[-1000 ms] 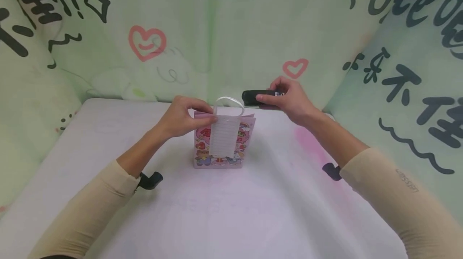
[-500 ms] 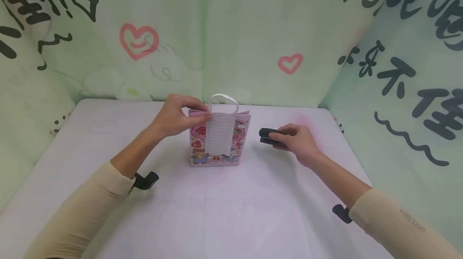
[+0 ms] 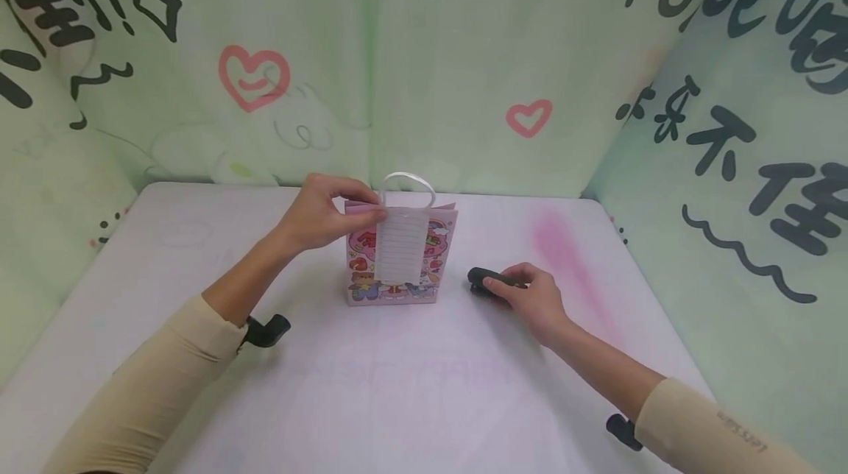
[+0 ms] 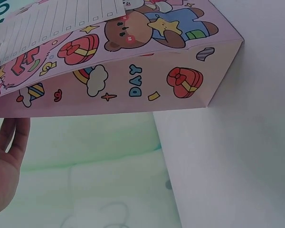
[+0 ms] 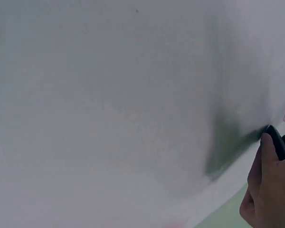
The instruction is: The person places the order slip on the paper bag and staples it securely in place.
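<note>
A pink gift bag [image 3: 361, 264] with cartoon bears and a white loop handle [image 3: 409, 175] stands upright on the table. Against its front hangs a white lined paper slip [image 3: 401, 246]. My left hand [image 3: 324, 213] pinches the bag's top edge at the slip's upper left corner, thumb in front. To the right of the bag, my right hand [image 3: 535, 300] grips a black stapler [image 3: 486, 279] low over the table. Whether the stapler touches the table is unclear. In the right wrist view, most of the stapler [image 5: 278, 142] is hidden behind the fingers.
The table [image 3: 371, 400] has a white cover with a pink patch [image 3: 563, 238] at the right. Green curtains [image 3: 450, 54] with dark lettering and red hearts enclose its back and sides. A dark wrist camera [image 3: 268, 330] sticks out from the left sleeve.
My right hand has brought the stapler down from beside the bag's handle to just above or on the table, right of the bag. The left hand keeps its hold.
</note>
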`<state>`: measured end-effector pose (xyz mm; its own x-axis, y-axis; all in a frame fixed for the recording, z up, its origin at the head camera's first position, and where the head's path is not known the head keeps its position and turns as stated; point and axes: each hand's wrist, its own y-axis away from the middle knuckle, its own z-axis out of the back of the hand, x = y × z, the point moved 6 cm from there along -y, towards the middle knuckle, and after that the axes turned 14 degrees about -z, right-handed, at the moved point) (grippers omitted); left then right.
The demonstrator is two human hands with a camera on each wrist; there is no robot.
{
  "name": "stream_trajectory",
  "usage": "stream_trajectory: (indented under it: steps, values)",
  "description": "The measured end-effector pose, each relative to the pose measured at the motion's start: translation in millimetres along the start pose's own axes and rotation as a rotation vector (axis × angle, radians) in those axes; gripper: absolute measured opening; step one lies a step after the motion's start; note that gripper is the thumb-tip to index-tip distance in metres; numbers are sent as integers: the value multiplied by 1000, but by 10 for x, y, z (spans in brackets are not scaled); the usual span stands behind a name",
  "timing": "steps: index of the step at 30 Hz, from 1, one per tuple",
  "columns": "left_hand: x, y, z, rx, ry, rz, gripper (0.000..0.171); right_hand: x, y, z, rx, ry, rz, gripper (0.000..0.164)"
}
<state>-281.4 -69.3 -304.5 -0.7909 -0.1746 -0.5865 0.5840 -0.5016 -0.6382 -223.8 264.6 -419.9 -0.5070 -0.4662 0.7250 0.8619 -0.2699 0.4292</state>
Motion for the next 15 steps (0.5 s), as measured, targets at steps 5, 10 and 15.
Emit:
stream_trajectory:
  steps: [5,10,15]
  values:
    - [-18,0,12,-2,-4,4,12,-36,71,-66,-19,1,2,50]
    - [-13,4,2,-2,-9,6,12,-49,148,-111,-118,229,37,43]
    - [-15,-1,-12,-6,-6,-6,12,-58,206,-206,-118,276,58,37]
